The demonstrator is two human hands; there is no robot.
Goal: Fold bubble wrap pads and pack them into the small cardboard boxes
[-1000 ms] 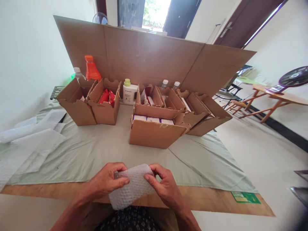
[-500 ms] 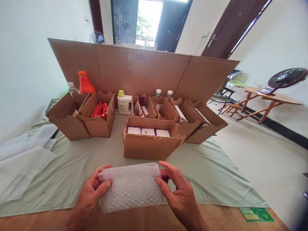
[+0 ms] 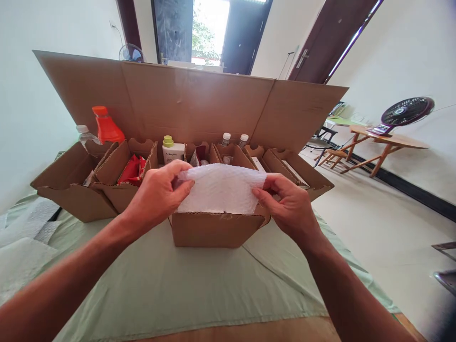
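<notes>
A folded sheet of bubble wrap [image 3: 223,190] is stretched between my two hands, its lower edge down inside the front cardboard box [image 3: 217,231]. My left hand [image 3: 164,187] pinches its left end between thumb and fingers. At the other end, my right hand [image 3: 283,202] grips the upper right corner, above the box's right side. Whatever lies in this box is hidden behind the wrap.
Behind stand more open cardboard boxes, one with red packets [image 3: 131,170]. A white bottle with a green cap [image 3: 173,151], an orange bottle [image 3: 108,126] and clear bottles stand before a tall cardboard panel [image 3: 199,99]. Loose bubble wrap [image 3: 26,254] lies left.
Both hands have carried the bubble wrap forward from the table's near edge to the front box. It now covers the purple-edged white packs that showed in the box before.
</notes>
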